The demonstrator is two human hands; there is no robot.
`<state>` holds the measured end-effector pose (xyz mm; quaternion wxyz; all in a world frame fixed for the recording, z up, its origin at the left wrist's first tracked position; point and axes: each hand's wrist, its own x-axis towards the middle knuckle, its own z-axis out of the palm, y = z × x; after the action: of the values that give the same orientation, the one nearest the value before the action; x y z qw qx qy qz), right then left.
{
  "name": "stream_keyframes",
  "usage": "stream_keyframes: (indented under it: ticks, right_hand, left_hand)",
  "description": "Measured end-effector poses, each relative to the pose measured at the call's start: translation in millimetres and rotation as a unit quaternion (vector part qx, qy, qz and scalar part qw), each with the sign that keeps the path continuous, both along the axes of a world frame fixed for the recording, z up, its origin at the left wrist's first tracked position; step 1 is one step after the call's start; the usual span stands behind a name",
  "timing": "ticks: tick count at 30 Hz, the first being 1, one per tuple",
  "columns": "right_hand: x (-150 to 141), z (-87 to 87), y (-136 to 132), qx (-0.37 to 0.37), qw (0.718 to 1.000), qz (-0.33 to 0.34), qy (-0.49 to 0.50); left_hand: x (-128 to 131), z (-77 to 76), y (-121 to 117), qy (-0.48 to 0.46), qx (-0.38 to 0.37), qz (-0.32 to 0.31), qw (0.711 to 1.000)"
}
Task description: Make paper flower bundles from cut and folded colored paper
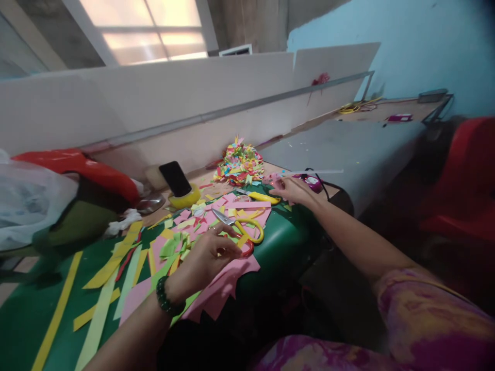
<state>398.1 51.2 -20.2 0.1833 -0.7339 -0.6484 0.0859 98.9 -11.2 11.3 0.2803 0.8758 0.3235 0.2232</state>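
My left hand, with a dark green bead bracelet, has its fingers curled into a pinch over the paper pile. A small yellow paper piece shows at its fingertips, above a red scissors handle. Just beyond lie yellow-handled scissors with the blades pointing away to the left. My right hand reaches out to the far side, pinching bunched pink paper beside a heap of folded colourful paper strips. Near its fingers is a yellow-handled cutter. Pink paper sheets lie under the left hand.
Yellow and pale green strips lie across the green surface at left. A phone leans on a yellow tape roll. Plastic bags stand at far left. A purple box and a red chair are at right.
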Motion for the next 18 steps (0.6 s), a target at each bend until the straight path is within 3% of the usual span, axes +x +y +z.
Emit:
stream_keyframes:
  ticks: [2,5,9,12,15,18]
  right_hand:
    - [-3.8,1.9,12.8,-0.02,1.0,-0.004,0.006]
    - [-4.3,6.4,19.6,0.02,0.999,-0.023,0.009]
    - [1.5,14.6,-6.1,0.09,0.994,-0.033,0.042]
    - [-3.1,19.0,-47.6,0.132,0.98,0.032,0.148]
    - [-23.3,20.9,-89.2,0.053,0.966,0.126,0.218]
    - [-48.8,21.0,-113.1,0.004,0.946,0.221,0.238]
  left_hand:
    - [-1.9,-3.7,0.6,0.011,0.022,0.0,1.0]
    - [-10.2,-10.8,2.1,0.019,0.021,-0.011,1.0]
    - [-22.9,-19.7,1.2,0.037,-0.032,-0.016,0.999]
    - [-31.0,-22.3,0.8,0.074,-0.056,-0.009,0.996]
    - [-37.4,-20.3,0.8,0.104,-0.043,-0.005,0.994]
    - [-41.8,-16.0,-0.5,0.12,-0.028,-0.02,0.992]
